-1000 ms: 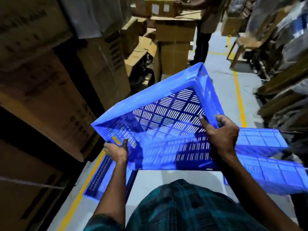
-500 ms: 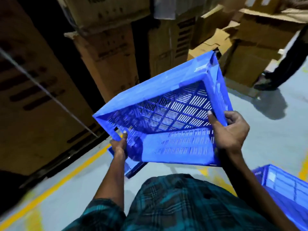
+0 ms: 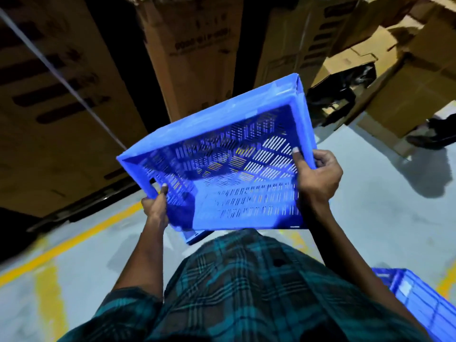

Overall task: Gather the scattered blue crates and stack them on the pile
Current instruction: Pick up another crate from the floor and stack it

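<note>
Item: blue slotted plastic crate [image 3: 222,169], held tilted at chest height over grey floor [image 3: 370,218]. Left hand [image 3: 154,206] clamps near-left rim; right hand [image 3: 318,176] clamps right rim. Second blue crate [image 3: 419,299] near right. Advice: level crate, align rims before lowering onto pile.

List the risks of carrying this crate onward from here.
1. The tilted blue crate hangs from end grips only: left hand at the low corner, right hand on the side rim. It may twist loose.
2. It hides the floor ahead; a blue piece lies under it, a likely trip.
3. Another blue crate sits close at the right.
</note>
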Tool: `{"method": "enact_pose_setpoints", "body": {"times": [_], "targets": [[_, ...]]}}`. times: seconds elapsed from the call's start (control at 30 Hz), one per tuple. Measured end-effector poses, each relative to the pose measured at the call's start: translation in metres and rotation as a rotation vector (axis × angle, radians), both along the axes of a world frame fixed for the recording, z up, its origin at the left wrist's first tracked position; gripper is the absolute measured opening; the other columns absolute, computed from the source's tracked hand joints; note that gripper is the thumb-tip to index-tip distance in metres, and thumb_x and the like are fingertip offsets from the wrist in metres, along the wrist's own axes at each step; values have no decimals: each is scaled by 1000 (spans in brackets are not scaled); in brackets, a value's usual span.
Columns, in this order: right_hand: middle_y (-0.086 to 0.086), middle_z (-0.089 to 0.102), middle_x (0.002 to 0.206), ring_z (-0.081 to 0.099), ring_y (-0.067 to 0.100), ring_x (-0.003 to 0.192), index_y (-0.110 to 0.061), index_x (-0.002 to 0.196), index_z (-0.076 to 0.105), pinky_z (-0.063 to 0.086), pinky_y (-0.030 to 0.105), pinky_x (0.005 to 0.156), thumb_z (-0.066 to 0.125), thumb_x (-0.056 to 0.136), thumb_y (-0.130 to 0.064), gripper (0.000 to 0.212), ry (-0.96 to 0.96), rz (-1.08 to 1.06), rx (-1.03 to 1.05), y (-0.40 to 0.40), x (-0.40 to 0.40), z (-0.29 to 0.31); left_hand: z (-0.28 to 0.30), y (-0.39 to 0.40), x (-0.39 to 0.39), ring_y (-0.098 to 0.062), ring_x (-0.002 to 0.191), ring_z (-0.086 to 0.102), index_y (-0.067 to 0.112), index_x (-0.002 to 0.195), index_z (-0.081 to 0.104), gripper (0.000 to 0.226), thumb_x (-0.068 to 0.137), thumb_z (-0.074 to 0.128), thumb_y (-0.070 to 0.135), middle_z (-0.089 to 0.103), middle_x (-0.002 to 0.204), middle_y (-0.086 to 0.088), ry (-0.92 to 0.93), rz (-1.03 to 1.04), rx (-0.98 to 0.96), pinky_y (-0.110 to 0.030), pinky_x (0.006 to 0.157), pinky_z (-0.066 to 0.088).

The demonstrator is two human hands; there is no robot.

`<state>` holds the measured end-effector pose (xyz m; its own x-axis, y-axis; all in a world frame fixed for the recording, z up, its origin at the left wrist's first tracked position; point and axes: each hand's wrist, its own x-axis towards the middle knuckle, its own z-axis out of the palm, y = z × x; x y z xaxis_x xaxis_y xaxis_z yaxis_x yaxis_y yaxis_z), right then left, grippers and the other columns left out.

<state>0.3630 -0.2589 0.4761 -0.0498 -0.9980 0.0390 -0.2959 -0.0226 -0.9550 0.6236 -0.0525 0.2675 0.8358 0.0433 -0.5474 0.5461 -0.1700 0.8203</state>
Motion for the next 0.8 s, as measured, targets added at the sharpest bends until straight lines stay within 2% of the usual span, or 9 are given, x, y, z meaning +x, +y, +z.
{"method": "enact_pose_setpoints", "body": {"times": [0.1, 0.2, 0.33, 0.4, 0.47, 0.6, 0.67, 0.73, 0.8], "targets": [[-4, 72, 77, 66, 14, 68, -20, 85, 66, 57, 45, 75, 73, 66, -62, 47, 76, -9, 66, -20, 31, -13, -6, 7, 28, -15, 62, 46, 12, 87, 53, 44, 72, 80, 43, 50, 75, -1, -16, -17, 76, -38, 63, 48], [-4, 70, 79, 65, 15, 72, -17, 86, 68, 56, 42, 80, 73, 72, -51, 37, 169, 48, 111, -41, 54, -34, -25, 20, 43, -30, 72, 65, 4, 98, 59, 72, 58, 78, 60, 62, 81, -12, 56, 10, 218, -46, 71, 56], [2, 67, 87, 60, 17, 80, -14, 93, 68, 50, 38, 82, 75, 80, -32, 23, 235, 184, 195, -67, 77, -62, -42, 39, 42, -31, 84, 70, 9, 98, 61, 77, 51, 70, 69, 71, 91, -19, 159, 63, 328, -48, 79, 55], [4, 67, 88, 59, 18, 82, -13, 96, 67, 48, 36, 80, 74, 82, -27, 21, 272, 257, 241, -85, 91, -82, -57, 45, 37, -34, 83, 70, 11, 94, 62, 76, 49, 70, 72, 70, 87, -19, 195, 103, 365, -50, 77, 55], [6, 66, 88, 58, 18, 82, -14, 97, 66, 48, 38, 80, 74, 82, -25, 20, 290, 306, 298, -106, 105, -106, -75, 50, 29, -33, 77, 71, 11, 89, 65, 75, 49, 71, 74, 70, 79, -17, 220, 153, 402, -48, 67, 56], [5, 65, 86, 56, 16, 81, -11, 97, 66, 46, 37, 77, 66, 70, -46, 44, 372, 439, 371, -150, 138, -165, -83, 30, 14, -31, 55, 63, 5, 80, 58, 72, 52, 77, 69, 61, 68, -22, 231, 294, 465, -39, 54, 48], [6, 64, 86, 56, 16, 81, -5, 101, 67, 42, 34, 74, 62, 69, -47, 52, 430, 503, 390, -172, 156, -199, -83, 8, 13, -17, 43, 44, 10, 70, 56, 56, 59, 79, 60, 49, 60, -14, 251, 298, 448, -31, 47, 38], [6, 63, 83, 56, 19, 78, -6, 101, 67, 40, 32, 71, 60, 69, -45, 51, 489, 554, 418, -194, 175, -242, -96, -18, 18, -13, 44, 37, 14, 62, 51, 45, 70, 79, 49, 45, 60, -10, 255, 311, 482, -29, 48, 36], [6, 63, 80, 55, 20, 75, -9, 100, 69, 43, 36, 70, 58, 67, -51, 54, 526, 593, 422, -215, 192, -297, -132, -32, 20, -16, 54, 44, 10, 59, 50, 48, 71, 77, 48, 49, 64, -10, 255, 356, 520, -35, 58, 43]]}}
